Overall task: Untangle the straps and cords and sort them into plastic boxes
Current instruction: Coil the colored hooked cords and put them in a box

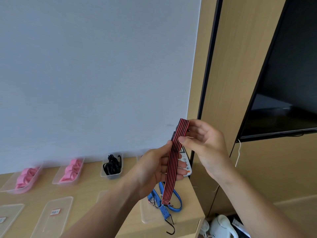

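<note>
Front of desk, 8 o'clock from the hands: clear lids lying flat, labelled. At 6 o'clock, a blue strap lies on the desk's right end over a clear plastic piece; can't tell whether that's a box or a lid. Above it, the red-and-black strap is folded and held upright in the air. The left hand grips its middle, and the right hand pinches the top fold. Back row, 9 o'clock, against the white wall: two boxes of pink straps, then a box of black cords.
</note>
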